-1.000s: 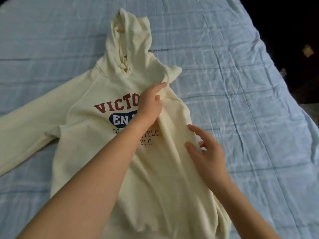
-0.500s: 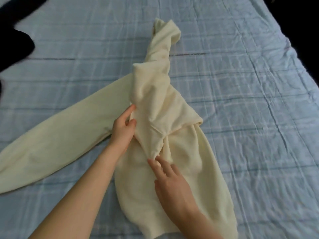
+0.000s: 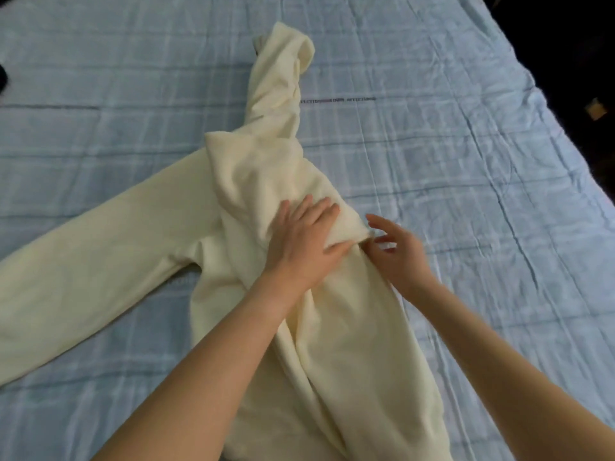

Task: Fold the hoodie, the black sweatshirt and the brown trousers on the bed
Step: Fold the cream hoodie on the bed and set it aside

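A cream hoodie [image 3: 253, 181] lies on the bed, its right side folded over so the printed front is hidden. Its left sleeve [image 3: 86, 261] stretches out toward the left edge, and the hood [image 3: 279, 74] points away from me. My left hand [image 3: 304, 241] lies flat with straight fingers on the folded part, pressing it down. My right hand [image 3: 396, 251] hovers at the folded corner beside it, fingers spread and blurred, holding nothing that I can see. A sliver of black cloth [image 3: 3, 78] shows at the far left edge.
The bed is covered by a pale blue checked sheet [image 3: 466, 194], creased on the right. Its right edge [image 3: 565, 104] drops off into a dark floor area at the top right.
The right side of the hoodie has been folded over, hiding the print. My left hand moved from the fold's left edge onto its top and now presses flat; my right hand shifted to the fold's right corner.
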A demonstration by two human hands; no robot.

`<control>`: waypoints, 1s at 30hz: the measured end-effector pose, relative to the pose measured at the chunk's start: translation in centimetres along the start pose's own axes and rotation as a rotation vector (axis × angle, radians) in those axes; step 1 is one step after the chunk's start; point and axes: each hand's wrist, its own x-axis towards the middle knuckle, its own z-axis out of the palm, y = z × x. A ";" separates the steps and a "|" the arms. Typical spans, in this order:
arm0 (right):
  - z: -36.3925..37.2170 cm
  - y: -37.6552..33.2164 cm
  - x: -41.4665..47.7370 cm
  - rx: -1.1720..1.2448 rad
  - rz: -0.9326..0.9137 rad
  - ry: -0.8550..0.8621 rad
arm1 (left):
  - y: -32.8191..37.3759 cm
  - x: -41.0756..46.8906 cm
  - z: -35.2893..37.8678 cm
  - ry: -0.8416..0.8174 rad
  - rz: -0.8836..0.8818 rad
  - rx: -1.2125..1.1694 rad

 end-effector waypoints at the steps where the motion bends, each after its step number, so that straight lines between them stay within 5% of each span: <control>1: 0.7 -0.2 0.7 0.003 -0.022 -0.017 | -0.4 -0.1 0.8 -0.023 -0.014 0.043; 11: -8.1 -5.9 0.9 0.252 -0.290 0.142 | 6.5 2.3 -4.0 0.257 -0.022 -0.494; 17: -19.8 -4.3 0.2 -0.074 -0.673 0.502 | 15.0 4.8 -4.3 0.283 0.185 -0.571; 19: -20.8 -1.4 0.1 -0.069 -0.574 0.441 | 16.4 5.1 -2.3 0.236 0.180 -0.524; 23: -19.7 5.0 0.6 0.107 -0.064 0.124 | 16.3 4.9 3.3 -0.047 0.012 -0.351; 26: -20.3 8.9 0.5 -0.003 -0.025 -0.111 | 15.9 4.5 6.7 -0.171 -0.031 -0.232; 28: -21.6 10.2 -0.1 0.059 -0.074 -0.092 | 16.0 4.5 7.5 -0.158 -0.011 -0.182; 30: -23.2 11.8 0.0 -0.027 -0.109 0.159 | 16.7 5.0 7.6 -0.122 0.004 -0.178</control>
